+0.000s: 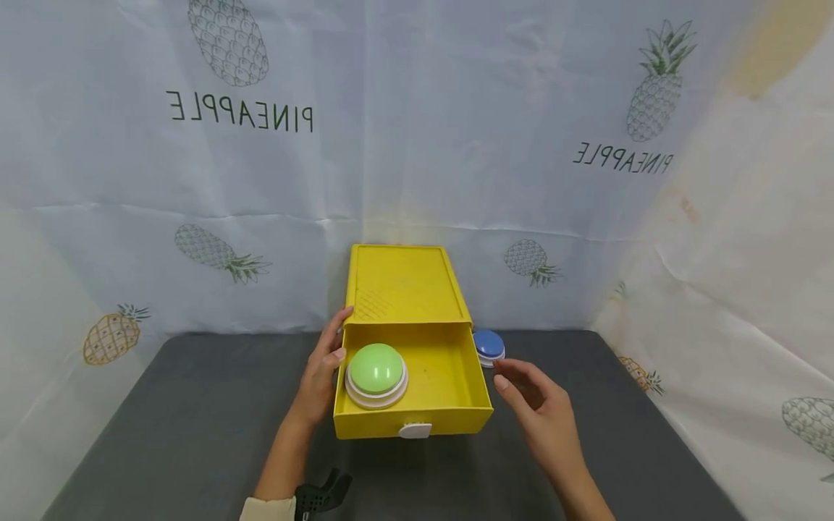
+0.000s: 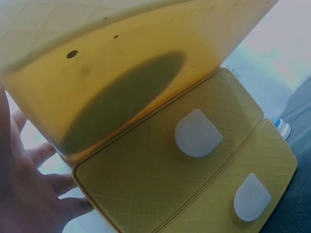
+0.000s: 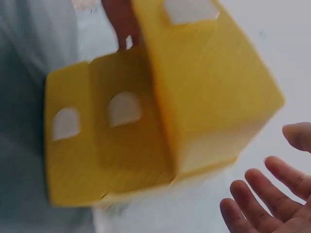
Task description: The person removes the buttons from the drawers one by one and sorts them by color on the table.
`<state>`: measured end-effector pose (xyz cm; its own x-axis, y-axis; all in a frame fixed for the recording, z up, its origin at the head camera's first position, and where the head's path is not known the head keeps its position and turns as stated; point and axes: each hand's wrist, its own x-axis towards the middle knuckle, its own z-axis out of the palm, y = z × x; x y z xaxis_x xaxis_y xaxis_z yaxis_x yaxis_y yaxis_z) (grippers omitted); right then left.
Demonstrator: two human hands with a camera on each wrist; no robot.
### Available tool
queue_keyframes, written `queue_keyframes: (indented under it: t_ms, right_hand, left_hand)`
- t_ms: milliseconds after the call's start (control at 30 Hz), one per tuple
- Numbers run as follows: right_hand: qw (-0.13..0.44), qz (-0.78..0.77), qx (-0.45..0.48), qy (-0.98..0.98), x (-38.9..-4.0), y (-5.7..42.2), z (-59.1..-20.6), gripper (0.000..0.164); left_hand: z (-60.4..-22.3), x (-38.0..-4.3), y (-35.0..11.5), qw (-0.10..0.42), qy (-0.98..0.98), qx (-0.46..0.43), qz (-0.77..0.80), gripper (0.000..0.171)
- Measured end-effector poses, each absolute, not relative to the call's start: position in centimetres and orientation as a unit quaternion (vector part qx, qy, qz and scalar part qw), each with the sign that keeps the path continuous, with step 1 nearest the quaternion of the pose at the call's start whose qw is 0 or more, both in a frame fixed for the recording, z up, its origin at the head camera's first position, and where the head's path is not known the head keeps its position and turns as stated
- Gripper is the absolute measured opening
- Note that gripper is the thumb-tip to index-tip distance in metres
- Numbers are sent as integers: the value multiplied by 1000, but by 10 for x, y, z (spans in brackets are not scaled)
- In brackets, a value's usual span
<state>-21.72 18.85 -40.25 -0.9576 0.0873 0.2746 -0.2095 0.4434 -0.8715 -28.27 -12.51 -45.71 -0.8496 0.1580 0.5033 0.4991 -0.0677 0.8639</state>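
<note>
A yellow drawer cabinet [image 1: 405, 281] stands at the back of the table with its top drawer [image 1: 449, 422] pulled out. Inside the drawer, on its left, sits a push button with a green dome [image 1: 376, 367] and white base. My left hand [image 1: 318, 380] rests its fingers against the cabinet's left side; in the left wrist view the fingers [image 2: 60, 183] are spread along that side. Right of the drawer, a blue-domed button [image 1: 489, 343] is partly hidden behind it. My right hand [image 1: 542, 411] is near the blue button with loosely bent fingers, seen empty in the right wrist view.
Two lower drawers with white handles [image 2: 197, 133] are closed beneath the top one. The dark grey table [image 1: 215, 412] ends at a pale curtain [image 1: 417, 145] printed with pineapples, which hangs behind and along both sides. A black strap [image 1: 321, 498] is on my left wrist.
</note>
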Motion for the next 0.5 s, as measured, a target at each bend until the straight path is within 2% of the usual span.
queue_keyframes:
  t_ms: [267,367,500]
  right_hand:
    - [142,473,133,-859,-226,152,-363,32]
    - [104,466,154,-865,-234,140,-356,36]
    - [26,448,191,-873,-242,127,-350,45]
  left_hand:
    - [-454,-284,-125,129,-684,-230,-680,62]
    - [-454,-282,-125,130,-688,-225,-678,62]
    - [-454,-282,-124,125,-688,-226,-678,62]
